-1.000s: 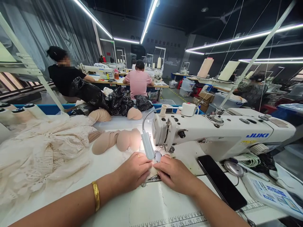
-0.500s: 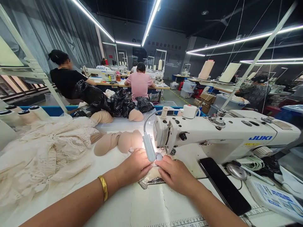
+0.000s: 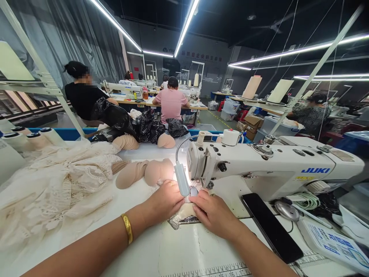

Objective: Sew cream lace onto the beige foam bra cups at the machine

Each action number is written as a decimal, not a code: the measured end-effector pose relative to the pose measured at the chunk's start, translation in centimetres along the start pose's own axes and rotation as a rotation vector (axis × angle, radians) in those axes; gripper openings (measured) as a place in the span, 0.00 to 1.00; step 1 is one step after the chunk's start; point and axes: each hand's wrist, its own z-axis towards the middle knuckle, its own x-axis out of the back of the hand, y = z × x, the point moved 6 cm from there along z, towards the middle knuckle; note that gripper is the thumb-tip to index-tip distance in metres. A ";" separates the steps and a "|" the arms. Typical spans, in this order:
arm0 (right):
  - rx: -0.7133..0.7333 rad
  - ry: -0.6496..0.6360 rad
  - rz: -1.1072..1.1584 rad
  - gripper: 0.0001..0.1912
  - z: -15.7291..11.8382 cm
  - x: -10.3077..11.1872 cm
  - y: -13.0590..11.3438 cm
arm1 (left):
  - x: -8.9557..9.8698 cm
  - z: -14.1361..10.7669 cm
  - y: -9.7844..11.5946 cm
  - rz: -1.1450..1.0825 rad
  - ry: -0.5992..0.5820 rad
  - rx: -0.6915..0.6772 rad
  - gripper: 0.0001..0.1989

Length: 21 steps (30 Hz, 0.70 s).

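Observation:
My left hand, with a gold bangle on its wrist, lies at the front of the sewing machine. Its fingers are bent and pressed together on pale lace fabric, mostly hidden under the hand. Opposite it, my right hand has curled fingers, thumb and forefinger pinched at the fabric's right edge. Between the fingertips shows a small grey rounded part. A grey lamp on a bendy neck shines there and covers the needle area and some left fingertips.
Cream lace is heaped on the left. Beige rounded pads lie fanned behind my left hand. A phone, a computer mouse and a white box sit right. Thread cones stand far left. Co-workers sit beyond.
The whole view has shifted slightly. Both hands keep almost the same place and grip at the machine's front.

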 end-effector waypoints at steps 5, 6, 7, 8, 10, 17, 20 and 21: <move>-0.007 0.008 -0.003 0.11 0.0 -0.1 0.0 | 0.2 0.2 -0.4 0.094 -0.020 0.055 0.08; -0.009 0.007 -0.002 0.11 0.0 -0.1 0.1 | 0.2 0.3 -0.4 0.109 -0.022 0.067 0.07; -0.009 0.007 0.002 0.12 0.0 -0.2 0.2 | 0.3 0.4 -0.3 0.116 -0.023 0.076 0.07; -0.007 0.010 0.008 0.12 0.0 -0.3 0.4 | 0.2 0.5 -0.3 0.117 -0.022 0.082 0.06; 0.002 0.019 0.029 0.13 0.0 -0.4 1.0 | -0.1 0.8 -0.5 0.104 -0.019 0.090 0.06; -0.128 0.118 0.151 0.13 -0.3 0.4 1.5 | 1.0 -1.5 -2.2 0.005 0.064 0.240 0.10; -0.274 0.025 0.622 0.16 -0.5 -1.3 -1.3 | 3.4 -4.6 1.3 -0.105 0.098 0.225 0.16; -0.345 0.003 0.837 0.22 -0.6 -2.1 -2.3 | 4.0 -5.7 3.1 -0.186 0.099 0.220 0.16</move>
